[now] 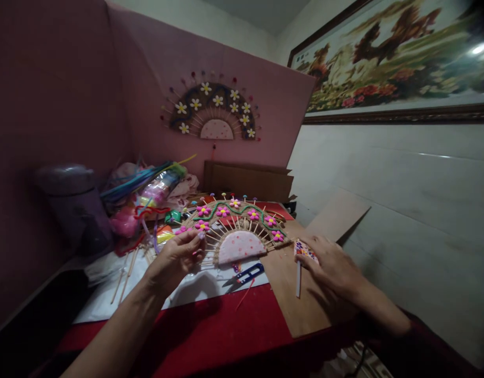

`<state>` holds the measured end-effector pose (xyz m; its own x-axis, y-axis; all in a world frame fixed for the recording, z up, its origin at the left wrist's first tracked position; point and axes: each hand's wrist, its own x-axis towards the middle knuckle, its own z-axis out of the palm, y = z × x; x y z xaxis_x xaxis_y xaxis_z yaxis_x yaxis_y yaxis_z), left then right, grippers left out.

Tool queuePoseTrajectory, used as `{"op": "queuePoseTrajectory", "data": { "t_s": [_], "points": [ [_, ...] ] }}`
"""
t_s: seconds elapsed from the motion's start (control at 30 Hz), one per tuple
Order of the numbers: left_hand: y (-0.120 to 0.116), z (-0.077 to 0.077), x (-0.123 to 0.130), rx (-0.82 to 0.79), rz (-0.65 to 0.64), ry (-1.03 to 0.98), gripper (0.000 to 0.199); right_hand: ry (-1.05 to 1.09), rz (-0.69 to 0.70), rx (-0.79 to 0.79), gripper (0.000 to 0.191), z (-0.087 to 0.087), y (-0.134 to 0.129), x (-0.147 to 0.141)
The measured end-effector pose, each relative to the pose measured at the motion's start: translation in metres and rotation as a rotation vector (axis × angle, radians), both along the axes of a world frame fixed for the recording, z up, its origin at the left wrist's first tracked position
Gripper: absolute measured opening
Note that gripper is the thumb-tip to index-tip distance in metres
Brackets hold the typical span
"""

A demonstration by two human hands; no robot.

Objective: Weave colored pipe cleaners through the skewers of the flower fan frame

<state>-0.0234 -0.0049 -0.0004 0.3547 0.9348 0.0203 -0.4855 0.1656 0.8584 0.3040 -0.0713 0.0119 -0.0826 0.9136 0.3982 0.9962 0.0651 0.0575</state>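
Note:
My left hand (181, 254) is raised in a pinch around a small pale lilac piece (201, 235), beside the left end of a fan-shaped craft (242, 247). Pink clay flowers, a green wavy strip and small coloured balls on sticks decorate the fan. At the right, my right hand (324, 262) has its fingers closed on a small patterned packet (305, 251). A thin pale stick (298, 281) points down from beneath the packet. Blue-handled thread snips (244, 277) lie just below the fan, near a thin red strip (245, 295).
A finished-looking fan with white flowers (212, 110) hangs on the pink board. Bagged craft supplies (159, 189) and a lidded container (79, 210) stand left. A wooden board (289, 304) lies right, over red cloth (210, 325). Cardboard (248, 179) stands behind.

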Motion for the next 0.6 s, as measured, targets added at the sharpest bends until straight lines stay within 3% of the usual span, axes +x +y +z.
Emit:
{"op": "queuePoseTrajectory", "data": {
  "t_s": [0.13, 0.3, 0.43, 0.6],
  "points": [
    [0.008, 0.010, -0.017, 0.045, 0.104, -0.063, 0.015, 0.120, 0.263, 0.054, 0.026, 0.024, -0.001, -0.080],
    [0.028, 0.030, -0.045, 0.135, 0.276, -0.159, 0.020, 0.170, 0.326, 0.021, 0.023, 0.030, 0.020, -0.153],
    [0.040, 0.035, -0.058, 0.217, 0.392, -0.083, 0.021, 0.170, 0.320, 0.002, 0.019, 0.017, 0.054, -0.181],
    [0.048, 0.016, -0.063, 0.178, 0.553, 0.035, 0.033, 0.204, 0.410, 0.054, 0.013, -0.014, 0.085, -0.190]
  ]
}}
